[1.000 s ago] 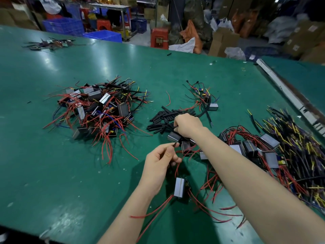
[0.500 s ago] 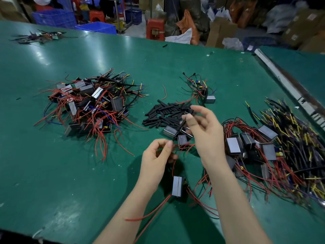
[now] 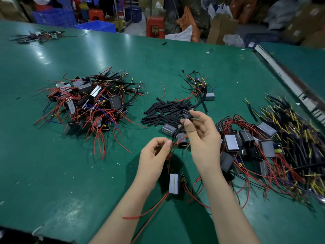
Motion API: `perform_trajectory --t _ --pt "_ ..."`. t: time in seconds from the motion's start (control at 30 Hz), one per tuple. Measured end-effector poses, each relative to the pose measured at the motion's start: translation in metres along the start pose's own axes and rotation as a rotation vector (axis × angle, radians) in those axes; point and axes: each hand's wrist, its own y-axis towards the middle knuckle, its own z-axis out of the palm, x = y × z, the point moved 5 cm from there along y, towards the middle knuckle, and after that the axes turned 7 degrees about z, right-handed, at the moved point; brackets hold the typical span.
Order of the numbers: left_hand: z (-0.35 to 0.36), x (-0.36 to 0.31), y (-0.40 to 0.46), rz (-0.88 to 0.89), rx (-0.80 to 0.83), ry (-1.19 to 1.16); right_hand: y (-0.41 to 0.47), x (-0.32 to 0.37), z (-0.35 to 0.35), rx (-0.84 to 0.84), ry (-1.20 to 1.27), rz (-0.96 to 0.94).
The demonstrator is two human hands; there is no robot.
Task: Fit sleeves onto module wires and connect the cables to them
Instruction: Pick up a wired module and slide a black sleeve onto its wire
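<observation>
Only the head view here, looking down at our green table (image 3: pixel 52 173).

Our right hand (image 3: pixel 202 138) is up over the middle of the table, thumb and forefinger pinched on a black sleeve (image 3: pixel 182 126) that slants down and left toward the other hand. The rest of its fingers are loosely spread. Our left hand (image 3: pixel 154 154) is curled just below and left of it, fingertips pinched together on a thin red wire (image 3: pixel 173 148). The wire end and the lower tip of the sleeve sit really close, but we can't tell if they're touching or already threaded.

That wire drops down to a small grey module (image 3: pixel 174 184) lying on the table between our forearms, with more red leads trailing out toward the near edge.

Just behind our hands there's a loose pile of black sleeves (image 3: pixel 163 111). Far left of that is a big heap of modules (image 3: pixel 89 104) tangled in red wire. On the right, another bunch of modules (image 3: pixel 246 143) lies next to a thick pile of black and yellow cables (image 3: pixel 295 138). One more module with a small wire bundle (image 3: pixel 200 87) sits behind the sleeve pile. A few modules lie right under our hands too.
</observation>
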Motion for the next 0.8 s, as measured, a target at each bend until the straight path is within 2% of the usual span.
perform_trajectory --t 0.17,0.37,0.57,0.8 --pt "0.0011 -0.0003 0.0002 -0.011 0.010 -0.007 0.0009 0.0001 0.0068 0.090 -0.104 -0.020" --pt "0.0013 -0.0023 -0.0009 -0.011 0.016 -0.006 0.0034 0.0043 0.0024 0.020 -0.101 -0.065" --pt "0.0012 -0.0022 -0.0011 -0.014 0.014 -0.007 -0.0006 0.0001 0.0111 0.131 -0.189 -0.061" --pt "0.0004 0.0001 -0.0012 -0.013 -0.047 -0.055 -0.0053 -0.0020 0.0097 0.062 -0.186 -0.084"
